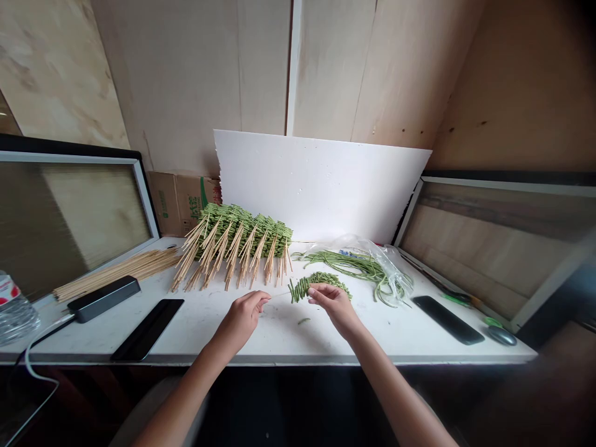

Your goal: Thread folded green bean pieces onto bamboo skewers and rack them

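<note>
My left hand [246, 315] pinches the bare end of a thin bamboo skewer [279, 294], held above the table. Short cut green bean pieces [299, 290] are threaded side by side along its right part. At their right end, my right hand [331, 302] is closed, thumb and fingers together on the bean pieces; its fingertips hide the skewer's tip. Behind that hand lies a pile of loose cut bean pieces [342, 284]. One single bean piece [304, 321] rests on the table below the skewer.
Finished bean skewers [246, 233] are stacked at the back left, beside bare bamboo sticks [121, 270]. Long whole beans [349, 264] lie with a plastic bag [395, 279] at right. Phones [149, 329], a black box [105, 298] and a water bottle [16, 316] line the sides.
</note>
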The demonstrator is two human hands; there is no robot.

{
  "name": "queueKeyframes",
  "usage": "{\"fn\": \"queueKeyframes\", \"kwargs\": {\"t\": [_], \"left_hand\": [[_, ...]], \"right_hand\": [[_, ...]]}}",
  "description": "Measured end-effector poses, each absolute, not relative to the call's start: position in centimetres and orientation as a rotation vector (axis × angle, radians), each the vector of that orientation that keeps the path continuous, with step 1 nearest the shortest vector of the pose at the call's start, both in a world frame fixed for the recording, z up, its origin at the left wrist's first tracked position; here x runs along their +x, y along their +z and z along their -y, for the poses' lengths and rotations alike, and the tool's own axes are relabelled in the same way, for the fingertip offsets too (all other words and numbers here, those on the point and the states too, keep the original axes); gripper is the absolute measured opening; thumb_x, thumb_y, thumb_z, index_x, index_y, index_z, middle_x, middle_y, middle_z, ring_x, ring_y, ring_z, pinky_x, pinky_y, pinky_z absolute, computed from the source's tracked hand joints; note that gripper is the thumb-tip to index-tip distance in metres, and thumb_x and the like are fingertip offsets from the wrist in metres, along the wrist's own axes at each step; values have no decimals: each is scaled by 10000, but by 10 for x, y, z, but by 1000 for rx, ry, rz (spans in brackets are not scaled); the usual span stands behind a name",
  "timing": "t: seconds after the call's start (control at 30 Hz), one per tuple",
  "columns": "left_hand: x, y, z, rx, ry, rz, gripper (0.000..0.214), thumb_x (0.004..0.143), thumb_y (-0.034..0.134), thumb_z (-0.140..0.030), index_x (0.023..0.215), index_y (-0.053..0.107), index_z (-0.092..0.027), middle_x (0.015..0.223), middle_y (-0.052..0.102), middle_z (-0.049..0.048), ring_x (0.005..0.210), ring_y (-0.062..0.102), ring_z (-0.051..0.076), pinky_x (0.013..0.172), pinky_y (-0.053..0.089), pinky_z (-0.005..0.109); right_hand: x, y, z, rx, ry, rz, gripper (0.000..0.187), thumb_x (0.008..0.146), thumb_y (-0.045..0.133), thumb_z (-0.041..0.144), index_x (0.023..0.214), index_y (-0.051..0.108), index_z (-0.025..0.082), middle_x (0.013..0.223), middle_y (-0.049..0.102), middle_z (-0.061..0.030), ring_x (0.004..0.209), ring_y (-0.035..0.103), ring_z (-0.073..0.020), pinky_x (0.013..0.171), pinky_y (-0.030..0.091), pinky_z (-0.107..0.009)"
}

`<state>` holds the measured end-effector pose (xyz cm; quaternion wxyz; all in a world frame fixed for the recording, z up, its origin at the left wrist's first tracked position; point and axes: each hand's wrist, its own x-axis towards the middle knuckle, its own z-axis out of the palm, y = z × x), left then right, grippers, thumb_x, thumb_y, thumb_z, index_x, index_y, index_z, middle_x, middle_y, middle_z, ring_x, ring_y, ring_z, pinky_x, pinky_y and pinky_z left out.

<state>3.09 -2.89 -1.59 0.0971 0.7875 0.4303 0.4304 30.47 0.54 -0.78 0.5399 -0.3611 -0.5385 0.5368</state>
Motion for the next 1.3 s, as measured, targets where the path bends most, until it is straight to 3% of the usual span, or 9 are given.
{"fn": "queueKeyframes", "kwargs": {"t": [0.1,0.3,0.47,0.6,0.77,0.9,1.1,1.3], "left_hand": [[25,-11,26,2282,1302,-1344,244,1009,446,-187,1033,689,-196,764,650,25,690,616,161,679,494,250],[19,-15,20,2278,1296,-1372,269,1026,430,-242,1017,694,-194,733,629,14,671,606,161,666,474,248],[20,-19,18,2272,1274,-1365,262,1029,437,-258,1025,691,-196,744,638,16,683,617,166,671,480,252],[19,-20,18,2256,1269,-1351,276,1034,426,-277,1020,693,-205,762,651,23,686,628,170,647,486,248],[20,-20,20,2248,1230,-1354,285,1040,412,-280,1026,688,-207,758,647,25,677,621,170,639,487,247],[22,-21,21,2248,1200,-1351,273,1038,411,-267,1023,678,-212,740,626,15,669,601,161,651,483,240],[25,-22,22,2242,1201,-1311,264,1035,411,-271,1018,667,-214,763,632,19,677,607,160,634,474,236],[26,-20,23,2243,1183,-1312,257,1035,407,-260,1009,658,-212,755,620,17,679,599,160,633,472,236]], "right_hand": [[310,-10,-6,-925,1182,1524,350,803,828,461,1099,800,277,1099,776,-85,1053,675,-294,883,550,-436],[315,-33,-11,-1057,706,1991,115,729,860,395,744,830,285,823,758,-86,963,600,-331,903,482,-459],[312,-34,-11,-1070,589,2033,129,808,790,377,737,812,272,813,748,-91,915,596,-315,857,472,-442],[315,-21,-12,-1128,695,1886,231,887,713,471,868,805,260,901,772,-86,851,657,-280,795,501,-418],[324,-5,-17,-1060,1037,1475,385,813,771,590,902,772,216,854,758,-62,786,662,-226,686,479,-331],[325,3,-15,-871,1278,1263,379,793,800,580,845,742,209,843,736,-32,753,632,-176,651,456,-289],[322,7,-12,-758,1399,1107,326,790,843,516,907,778,218,1079,780,-87,1114,690,-257,959,540,-358],[323,3,-15,-740,1416,1078,311,794,853,491,911,785,210,1069,795,-97,1123,713,-268,1042,541,-387]]}}
